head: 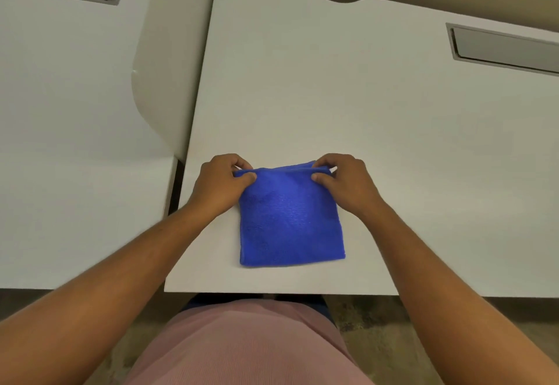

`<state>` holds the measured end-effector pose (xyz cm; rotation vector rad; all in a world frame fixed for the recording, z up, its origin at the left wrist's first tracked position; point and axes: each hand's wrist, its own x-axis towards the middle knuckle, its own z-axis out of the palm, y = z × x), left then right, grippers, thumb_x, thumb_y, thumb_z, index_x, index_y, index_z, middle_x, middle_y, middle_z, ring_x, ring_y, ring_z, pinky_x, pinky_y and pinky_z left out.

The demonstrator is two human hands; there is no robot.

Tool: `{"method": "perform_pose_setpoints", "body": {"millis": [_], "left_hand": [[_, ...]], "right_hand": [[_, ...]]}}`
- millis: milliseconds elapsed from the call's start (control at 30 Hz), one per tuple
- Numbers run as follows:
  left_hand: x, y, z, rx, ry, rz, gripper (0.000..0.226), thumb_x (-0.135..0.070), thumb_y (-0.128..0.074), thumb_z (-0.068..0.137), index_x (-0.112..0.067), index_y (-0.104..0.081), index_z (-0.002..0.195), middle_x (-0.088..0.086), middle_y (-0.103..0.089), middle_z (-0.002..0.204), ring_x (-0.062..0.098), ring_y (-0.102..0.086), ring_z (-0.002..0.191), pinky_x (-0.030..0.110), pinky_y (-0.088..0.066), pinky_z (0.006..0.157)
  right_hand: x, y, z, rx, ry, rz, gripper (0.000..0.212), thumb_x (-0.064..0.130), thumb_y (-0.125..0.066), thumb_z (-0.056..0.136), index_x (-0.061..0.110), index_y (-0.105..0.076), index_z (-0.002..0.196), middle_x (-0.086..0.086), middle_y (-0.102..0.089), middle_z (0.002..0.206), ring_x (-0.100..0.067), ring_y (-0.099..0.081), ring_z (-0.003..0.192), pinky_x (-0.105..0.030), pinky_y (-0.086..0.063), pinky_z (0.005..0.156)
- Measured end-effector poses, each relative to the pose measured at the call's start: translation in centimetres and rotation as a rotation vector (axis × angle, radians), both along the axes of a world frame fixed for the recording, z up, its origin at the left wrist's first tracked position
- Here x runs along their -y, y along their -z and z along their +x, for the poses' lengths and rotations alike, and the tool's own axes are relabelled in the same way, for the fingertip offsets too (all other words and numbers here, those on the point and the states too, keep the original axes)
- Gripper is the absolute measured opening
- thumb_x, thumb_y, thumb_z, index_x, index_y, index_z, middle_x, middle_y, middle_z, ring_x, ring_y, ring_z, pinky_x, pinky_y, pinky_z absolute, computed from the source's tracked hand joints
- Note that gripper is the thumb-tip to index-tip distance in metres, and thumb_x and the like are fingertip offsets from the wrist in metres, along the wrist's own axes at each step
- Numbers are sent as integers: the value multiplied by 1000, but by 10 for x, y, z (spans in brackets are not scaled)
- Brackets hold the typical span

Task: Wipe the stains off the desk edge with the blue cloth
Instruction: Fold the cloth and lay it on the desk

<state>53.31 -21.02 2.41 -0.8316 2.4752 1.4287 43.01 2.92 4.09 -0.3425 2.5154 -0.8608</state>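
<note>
both hands pinch blue cloth (pixel 290 218) far corners.

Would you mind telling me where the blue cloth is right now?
The blue cloth lies folded on the white desk near its front edge, its far corners pinched by the left hand and right hand.

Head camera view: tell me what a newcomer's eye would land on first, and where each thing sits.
The blue cloth stands out at once, folded into a square and lying flat on the white desk near its front edge. The left hand and right hand each pinch a far corner of it. A grey recessed panel is set into the desk at far right.
</note>
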Motion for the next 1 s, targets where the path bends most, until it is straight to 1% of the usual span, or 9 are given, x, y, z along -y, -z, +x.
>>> {"method": "perform_pose_setpoints", "body": {"millis": [167,267,333,433,533,667,767,833,1000], "left_hand": [[2,8,4,0,80,-49,41,-37,-78,88,-19,-68,124,-1,-70,122,16,-66,105,31,-53,89],[0,11,2,1,198,-128,64,-40,-77,89,-16,-56,145,4,-60,135,21,-60,122,29,-44,97],[-1,12,-2,27,270,-186,55,-39,-76,91,-15,-62,138,5,-60,124,24,-60,119,27,-43,91],[1,7,-10,50,348,-206,29,-31,-77,89,-14,-75,113,0,-59,106,24,-62,107,28,-43,81],[12,-14,-18,4,339,-142,14,-29,-76,88,-20,-71,98,-2,-66,106,20,-64,102,31,-48,78],[28,-58,-18,-390,195,-81,12,-25,-76,86,-27,-65,90,-10,-74,92,12,-69,89,34,-57,76],[32,-75,-5,-747,259,-254,23,-19,-81,81,-23,-67,98,-9,-73,97,16,-65,91,29,-52,79],[32,-65,6,-856,329,-406,23,-13,-80,79,-15,-69,99,-6,-72,100,21,-62,94,31,-49,84],[22,1,43,-695,539,-617,15,-10,-82,77,-14,-74,89,-4,-74,89,28,-68,83,46,-49,74]], "right_hand": [[11,16,2,-76,80,83,17,22,-76,93,20,-72,108,3,-65,117,-14,-59,104,-27,-43,86],[16,17,-1,-19,89,84,49,22,-81,89,20,-62,134,2,-57,125,-13,-55,108,-26,-43,90],[18,15,-4,60,84,94,59,21,-82,88,19,-58,141,2,-58,120,-15,-56,106,-25,-45,88],[18,5,-9,103,25,123,27,18,-80,89,15,-72,114,3,-67,102,-20,-65,96,-17,-43,66],[12,-20,-12,-2,29,11,9,16,-79,88,20,-73,93,6,-72,93,-15,-66,89,-17,-44,65],[-1,-68,-3,-289,64,-313,22,15,-80,85,33,-69,91,17,-72,97,-6,-67,97,-11,-46,78],[-12,-82,16,-608,-79,-344,22,7,-78,85,24,-70,97,14,-70,102,-12,-66,100,-19,-47,86],[-19,-72,32,-754,-175,-283,21,0,-77,82,14,-72,96,4,-69,102,-20,-64,100,-27,-48,89],[-31,-14,72,-671,-300,-43,30,-11,-84,70,10,-74,90,0,-73,90,-29,-68,86,-44,-53,75]]}}
